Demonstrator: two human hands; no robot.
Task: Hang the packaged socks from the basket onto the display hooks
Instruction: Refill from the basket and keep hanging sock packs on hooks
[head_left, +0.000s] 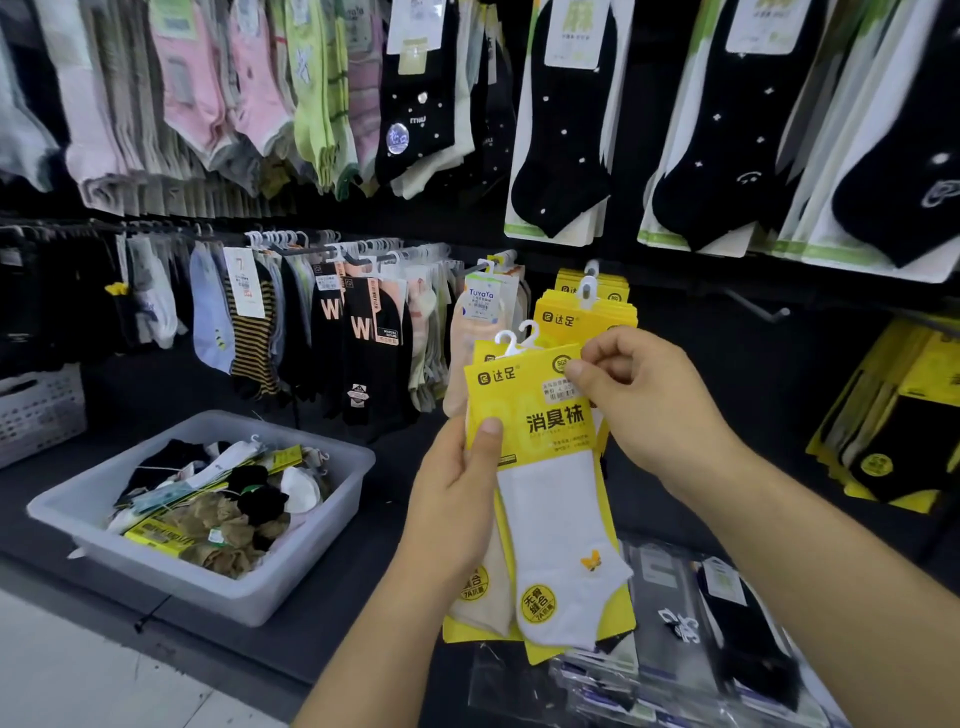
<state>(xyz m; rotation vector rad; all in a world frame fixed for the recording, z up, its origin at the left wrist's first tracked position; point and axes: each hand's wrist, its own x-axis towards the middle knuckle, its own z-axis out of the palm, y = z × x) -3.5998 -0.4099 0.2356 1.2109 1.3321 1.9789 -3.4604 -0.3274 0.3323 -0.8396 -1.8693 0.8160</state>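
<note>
Two yellow sock packs were held upright in front of the display, one stacked directly behind the other. The front pack showed a white ankle sock with a small butterfly mark near the toe. The second pack, with a beige sock, stuck out at the lower left. Both carried white plastic hangers at the top.

Left hand: fingers wrapped behind the stack, thumb pressed on the front pack's left edge below the header. Right hand: thumb and forefinger pinched the front pack's upper right corner, other fingers curled.

Just behind and above the held packs, matching yellow packs hung on a display hook. A metal peg jutted out to their right.

The grey plastic basket sat on the dark surface to the left, well apart from the hands, and held a jumble of loose and packaged socks. Black socks hung on the upper row; striped and lettered pairs filled the lower rail on the left.
</note>
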